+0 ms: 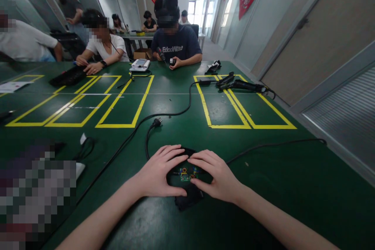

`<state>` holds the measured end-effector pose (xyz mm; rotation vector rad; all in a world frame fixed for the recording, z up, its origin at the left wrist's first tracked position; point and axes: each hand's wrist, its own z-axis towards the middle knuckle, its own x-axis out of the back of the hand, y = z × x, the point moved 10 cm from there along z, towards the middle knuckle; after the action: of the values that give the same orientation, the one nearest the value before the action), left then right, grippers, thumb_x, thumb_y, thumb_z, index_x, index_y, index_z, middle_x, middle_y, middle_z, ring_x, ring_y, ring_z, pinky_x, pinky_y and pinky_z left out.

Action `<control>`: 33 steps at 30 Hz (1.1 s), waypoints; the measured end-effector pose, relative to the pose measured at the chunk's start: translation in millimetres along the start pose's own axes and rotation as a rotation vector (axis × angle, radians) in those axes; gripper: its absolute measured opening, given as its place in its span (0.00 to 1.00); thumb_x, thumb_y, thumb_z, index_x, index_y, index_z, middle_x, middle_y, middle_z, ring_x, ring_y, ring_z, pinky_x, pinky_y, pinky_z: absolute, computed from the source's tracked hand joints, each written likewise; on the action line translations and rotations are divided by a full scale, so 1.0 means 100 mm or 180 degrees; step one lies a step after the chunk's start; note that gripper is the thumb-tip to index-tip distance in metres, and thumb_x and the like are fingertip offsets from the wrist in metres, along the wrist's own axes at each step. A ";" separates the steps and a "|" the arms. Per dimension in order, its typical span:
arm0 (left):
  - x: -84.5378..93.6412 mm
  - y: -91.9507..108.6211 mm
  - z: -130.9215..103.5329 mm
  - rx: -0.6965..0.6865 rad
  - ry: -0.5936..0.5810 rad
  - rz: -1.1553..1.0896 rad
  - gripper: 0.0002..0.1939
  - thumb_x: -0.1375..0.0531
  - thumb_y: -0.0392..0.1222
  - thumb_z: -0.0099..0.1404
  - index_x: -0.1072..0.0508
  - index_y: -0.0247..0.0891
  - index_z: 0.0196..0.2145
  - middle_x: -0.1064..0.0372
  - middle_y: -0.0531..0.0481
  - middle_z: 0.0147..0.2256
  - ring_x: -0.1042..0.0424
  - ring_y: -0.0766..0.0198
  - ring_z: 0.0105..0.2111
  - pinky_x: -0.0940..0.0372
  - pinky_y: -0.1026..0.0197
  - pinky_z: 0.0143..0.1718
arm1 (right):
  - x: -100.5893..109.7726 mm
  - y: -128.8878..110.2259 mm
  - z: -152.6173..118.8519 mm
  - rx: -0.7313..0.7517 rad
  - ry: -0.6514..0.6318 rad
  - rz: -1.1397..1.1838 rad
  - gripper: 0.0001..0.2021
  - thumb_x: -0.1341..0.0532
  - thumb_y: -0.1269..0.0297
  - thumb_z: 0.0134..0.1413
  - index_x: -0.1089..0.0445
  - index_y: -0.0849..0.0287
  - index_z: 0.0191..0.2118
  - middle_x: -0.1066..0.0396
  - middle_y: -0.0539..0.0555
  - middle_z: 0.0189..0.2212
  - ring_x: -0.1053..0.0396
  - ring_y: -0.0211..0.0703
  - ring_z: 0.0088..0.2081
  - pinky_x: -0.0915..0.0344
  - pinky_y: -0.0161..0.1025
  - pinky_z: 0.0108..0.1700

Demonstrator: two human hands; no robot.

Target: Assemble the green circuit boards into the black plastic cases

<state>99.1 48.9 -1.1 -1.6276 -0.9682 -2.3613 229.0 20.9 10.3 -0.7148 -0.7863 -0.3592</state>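
Office room, used as shared workshop: glass partitions, ceiling lights, long green table with yellow tape boxes, cables, circuit board. People seated around, one with what looks like a power drill.

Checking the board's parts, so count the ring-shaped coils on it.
2 visible on the circuit board: one coil toward the left hand, another nearer the right hand. Fingers may hide more.

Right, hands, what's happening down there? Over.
Left hand and right hand: curved around small green circuit board, contact unclear. Flat black piece on near side. Black power plug beyond.
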 end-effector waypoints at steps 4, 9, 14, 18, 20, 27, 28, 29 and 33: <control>0.10 -0.01 -0.01 -0.0033 0.0213 -0.0082 0.40 0.28 0.60 0.60 0.31 0.42 0.64 0.31 0.36 0.62 0.33 0.42 0.64 0.37 0.39 0.65 | -0.08 -0.08 -0.03 0.0286 -0.0316 0.0138 0.30 0.32 0.55 0.59 0.34 0.57 0.65 0.28 0.65 0.60 0.32 0.57 0.63 0.39 0.61 0.68; 0.18 0.01 0.02 -0.0041 0.0439 -0.0116 0.15 0.34 0.42 0.67 0.24 0.39 0.51 0.25 0.40 0.51 0.27 0.51 0.53 0.29 0.48 0.56 | -0.23 -0.06 -0.04 0.0095 -0.0721 0.0216 0.33 0.35 0.64 0.56 0.37 0.58 0.68 0.30 0.64 0.62 0.33 0.53 0.65 0.48 0.61 0.73; 0.16 0.01 0.04 -0.0013 0.0468 -0.0151 0.11 0.41 0.35 0.70 0.23 0.40 0.48 0.25 0.42 0.50 0.27 0.54 0.53 0.28 0.51 0.55 | -0.26 -0.02 -0.04 -0.0172 -0.0714 0.0026 0.40 0.43 0.75 0.47 0.39 0.57 0.69 0.30 0.61 0.62 0.34 0.53 0.65 0.53 0.64 0.74; 0.16 -0.01 0.04 0.0018 0.0507 -0.0142 0.12 0.43 0.34 0.70 0.22 0.40 0.48 0.25 0.42 0.51 0.28 0.54 0.54 0.28 0.49 0.56 | -0.31 -0.04 -0.04 -0.0181 -0.0733 -0.0153 0.41 0.45 0.77 0.46 0.40 0.58 0.70 0.32 0.62 0.63 0.36 0.53 0.66 0.55 0.67 0.74; 0.16 -0.01 0.04 0.0029 0.0507 -0.0118 0.13 0.43 0.33 0.70 0.22 0.40 0.48 0.25 0.41 0.52 0.28 0.53 0.55 0.28 0.49 0.57 | -0.33 -0.06 -0.03 -0.0175 -0.0757 -0.0224 0.41 0.46 0.77 0.47 0.40 0.58 0.71 0.31 0.62 0.63 0.36 0.54 0.66 0.56 0.69 0.74; 0.17 -0.09 0.01 0.0215 0.0530 0.0013 0.07 0.41 0.35 0.69 0.23 0.39 0.41 0.28 0.42 0.47 0.26 0.56 0.47 0.27 0.55 0.48 | -0.23 -0.08 0.01 -0.0139 -0.0449 -0.0245 0.30 0.46 0.74 0.59 0.37 0.57 0.68 0.29 0.62 0.61 0.33 0.54 0.64 0.50 0.69 0.73; 0.16 -0.11 0.00 0.0241 0.0491 0.0053 0.06 0.41 0.36 0.70 0.23 0.39 0.40 0.28 0.43 0.46 0.26 0.57 0.45 0.27 0.57 0.46 | -0.19 -0.06 0.01 -0.0151 -0.0355 -0.0247 0.28 0.45 0.73 0.61 0.36 0.56 0.66 0.29 0.62 0.60 0.32 0.54 0.63 0.49 0.69 0.72; 0.15 -0.12 0.00 0.0253 0.0445 0.0097 0.06 0.41 0.37 0.70 0.23 0.39 0.40 0.28 0.44 0.44 0.26 0.58 0.43 0.28 0.58 0.44 | -0.15 -0.03 0.02 -0.0163 -0.0273 -0.0255 0.26 0.45 0.72 0.62 0.35 0.56 0.65 0.28 0.62 0.60 0.31 0.54 0.62 0.47 0.69 0.71; 0.14 -0.15 0.01 0.0192 0.0262 0.0269 0.08 0.43 0.40 0.75 0.23 0.38 0.41 0.26 0.47 0.37 0.27 0.60 0.38 0.30 0.60 0.39 | 0.02 0.11 0.00 -0.0199 -0.0125 -0.0314 0.22 0.42 0.70 0.61 0.31 0.56 0.60 0.28 0.63 0.58 0.30 0.56 0.60 0.38 0.65 0.67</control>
<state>87.6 64.9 4.7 -1.5064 -0.9266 -2.3010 235.7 28.6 6.8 -0.7450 -0.8524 -0.4616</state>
